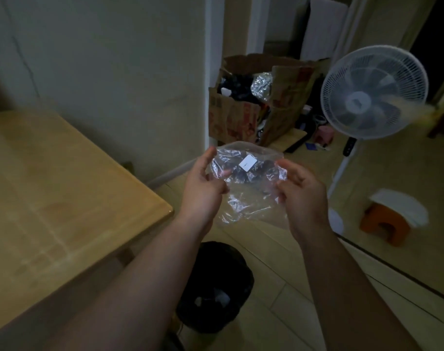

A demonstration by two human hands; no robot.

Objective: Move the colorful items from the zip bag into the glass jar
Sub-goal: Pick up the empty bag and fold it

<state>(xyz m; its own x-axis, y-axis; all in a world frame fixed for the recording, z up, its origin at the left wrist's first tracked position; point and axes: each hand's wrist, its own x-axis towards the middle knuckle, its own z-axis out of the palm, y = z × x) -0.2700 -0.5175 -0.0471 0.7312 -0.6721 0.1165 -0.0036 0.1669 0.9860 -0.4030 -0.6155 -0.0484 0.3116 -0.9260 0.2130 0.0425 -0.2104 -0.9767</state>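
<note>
A clear, crumpled zip bag (248, 183) with a small white label hangs in the air between my two hands, above the floor to the right of the table. My left hand (203, 188) pinches its left side with thumb and curled fingers. My right hand (301, 193) grips its right side, fingers curled into the plastic. I see no colorful items inside the bag. No glass jar is in view.
A wooden table (64, 198) fills the left. A black waste bin (215, 287) stands on the floor below my arms. A cardboard box (253, 102) of clutter sits behind; a white standing fan (372, 92) and an orange stool (385, 224) are at right.
</note>
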